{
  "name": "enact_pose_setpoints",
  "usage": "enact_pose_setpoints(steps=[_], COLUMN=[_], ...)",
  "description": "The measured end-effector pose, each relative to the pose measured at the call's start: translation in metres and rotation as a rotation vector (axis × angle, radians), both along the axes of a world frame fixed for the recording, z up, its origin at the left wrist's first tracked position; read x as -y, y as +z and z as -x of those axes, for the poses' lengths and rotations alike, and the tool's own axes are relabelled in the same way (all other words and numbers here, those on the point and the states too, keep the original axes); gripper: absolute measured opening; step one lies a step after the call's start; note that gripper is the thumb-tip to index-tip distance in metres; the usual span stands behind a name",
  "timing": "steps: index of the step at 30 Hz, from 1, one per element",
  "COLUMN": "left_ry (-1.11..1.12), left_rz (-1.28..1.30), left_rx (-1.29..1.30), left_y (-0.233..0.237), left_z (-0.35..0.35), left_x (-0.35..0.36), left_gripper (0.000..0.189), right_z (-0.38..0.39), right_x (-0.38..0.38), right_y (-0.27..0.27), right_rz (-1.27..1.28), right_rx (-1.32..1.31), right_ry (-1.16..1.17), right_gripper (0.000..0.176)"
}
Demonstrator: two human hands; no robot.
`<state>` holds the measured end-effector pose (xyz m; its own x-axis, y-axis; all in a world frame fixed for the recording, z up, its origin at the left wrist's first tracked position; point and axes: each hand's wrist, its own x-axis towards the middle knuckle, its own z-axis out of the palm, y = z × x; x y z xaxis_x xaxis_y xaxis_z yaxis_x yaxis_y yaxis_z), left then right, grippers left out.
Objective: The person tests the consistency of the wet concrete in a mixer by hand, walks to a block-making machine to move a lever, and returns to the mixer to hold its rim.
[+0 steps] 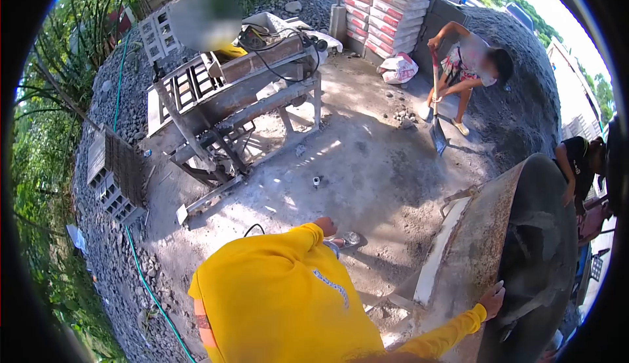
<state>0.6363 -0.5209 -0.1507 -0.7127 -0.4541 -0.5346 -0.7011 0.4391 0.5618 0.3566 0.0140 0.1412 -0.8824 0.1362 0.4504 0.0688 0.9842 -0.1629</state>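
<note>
My right hand (491,300), at the end of a yellow sleeve, lies on the edge of a large rusty metal drum (473,240). Its fingers curl over the rim beside the dark, wide mouth (540,251). In front of my yellow shirt (282,291), my left hand (324,226) hangs above the concrete floor, apart from the drum. The left fingers are mostly turned from view, and nothing shows in them. A shoe (351,238) is partly visible just below that hand.
Ahead, a person (468,65) works a shovel (438,127) beside a gravel pile (524,68). Stacked sacks (386,12) stand behind. A metal-framed machine (242,94) with cables is at left, near hollow blocks (114,179) and a green hose (147,287). Another person (576,166) stands beyond the drum.
</note>
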Motion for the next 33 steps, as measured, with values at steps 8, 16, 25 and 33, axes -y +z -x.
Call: enact_pose_setpoints(steps=[8,16,25,33], left_ry=[0.129,0.081,-0.147,-0.611], left_rz=[-0.001,0.049,-0.061,0.211], left_rx=[0.081,0.055,-0.082,-0.126], left_y=[-0.005,-0.018,-0.027,-0.064], left_z=[-0.043,-0.070,-0.071,-0.061], left_x=[0.022,0.026,0.041,0.062], left_gripper=[0.048,0.048,0.034,0.017], right_z=[-0.010,0.003,-0.014,-0.022], right_x=[0.014,0.001,0.021,0.027], right_y=[0.015,0.007,0.024,0.021], right_rz=[0.010,0.118,0.187,0.101], right_rx=[0.085,0.125,0.051,-0.091], right_ry=[-0.048,-0.005,-0.109,-0.097], right_gripper=[0.056,0.057,0.045,0.039])
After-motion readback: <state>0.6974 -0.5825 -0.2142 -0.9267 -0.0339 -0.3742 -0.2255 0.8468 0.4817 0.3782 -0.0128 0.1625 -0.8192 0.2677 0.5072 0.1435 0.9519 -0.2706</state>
